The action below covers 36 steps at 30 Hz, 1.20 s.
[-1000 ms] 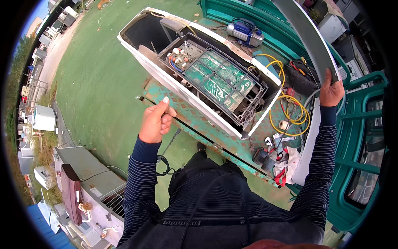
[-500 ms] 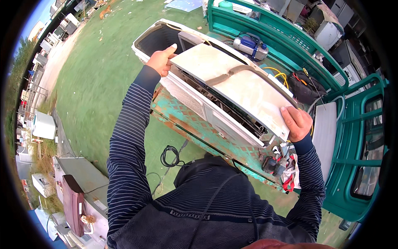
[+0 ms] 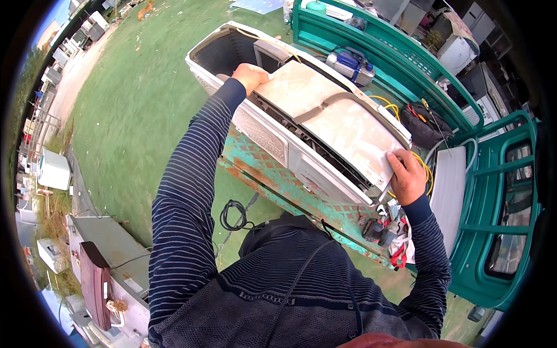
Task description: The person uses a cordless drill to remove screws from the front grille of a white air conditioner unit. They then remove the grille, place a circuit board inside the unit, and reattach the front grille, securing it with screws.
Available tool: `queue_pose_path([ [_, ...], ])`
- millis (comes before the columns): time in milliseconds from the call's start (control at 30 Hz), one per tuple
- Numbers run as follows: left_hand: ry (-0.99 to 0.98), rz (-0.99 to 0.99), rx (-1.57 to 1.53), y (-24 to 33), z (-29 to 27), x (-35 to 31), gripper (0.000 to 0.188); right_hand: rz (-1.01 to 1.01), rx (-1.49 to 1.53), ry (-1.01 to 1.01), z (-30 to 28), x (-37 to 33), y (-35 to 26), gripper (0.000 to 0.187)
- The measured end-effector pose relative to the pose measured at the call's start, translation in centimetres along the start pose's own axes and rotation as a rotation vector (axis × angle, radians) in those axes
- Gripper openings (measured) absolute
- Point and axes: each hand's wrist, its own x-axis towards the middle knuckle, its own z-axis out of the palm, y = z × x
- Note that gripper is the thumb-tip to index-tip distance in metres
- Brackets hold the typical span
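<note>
A white air-conditioner outdoor unit [image 3: 316, 177] lies on the rusty green truck bed [image 3: 272, 165], its long upper side uncovered. Both my hands grip a flat off-white metal panel [image 3: 354, 132] with a grey foam strip across it, set down within the unit's opening. My left hand [image 3: 249, 78] pinches its far left end, beside the dark finned coil [image 3: 232, 49]. On the right end my right hand [image 3: 406, 176] has its thumb on top, with the other fingers mostly hidden around the edge. Between the panel and the unit's near wall a dark gap runs lengthwise.
Beyond the unit sit a blue-and-silver pump [image 3: 351, 65], yellow hose [image 3: 429, 169] and a black tool bag [image 3: 426, 123]. Hand tools [image 3: 380, 229] lie by its right end. Green truck rails [image 3: 400, 55] bound the back; a maroon case [image 3: 96, 284] rests at lower left.
The panel has moved lower and sits flatter in the unit, its near edge farther back from the near wall. My left hand went right with it; my right hand shifted slightly left.
</note>
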Motion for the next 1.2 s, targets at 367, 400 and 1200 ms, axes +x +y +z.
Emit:
queue_pose_path([
  [367,0.059,0.139,0.357,0.0,0.8,-1.4,0.017,0.242,0.223,-0.082,-0.5,-1.3,-1.3,0.034],
  [400,0.069,0.179,0.405,0.1,0.9,-1.9,0.016,0.268,0.238,-0.085,-0.6,-1.3,-1.5,0.033],
  [1200,0.027,0.146,0.295,3.9,-0.2,-1.2,0.020,0.513,0.264,-0.199,-1.1,-2.5,-4.2,0.073],
])
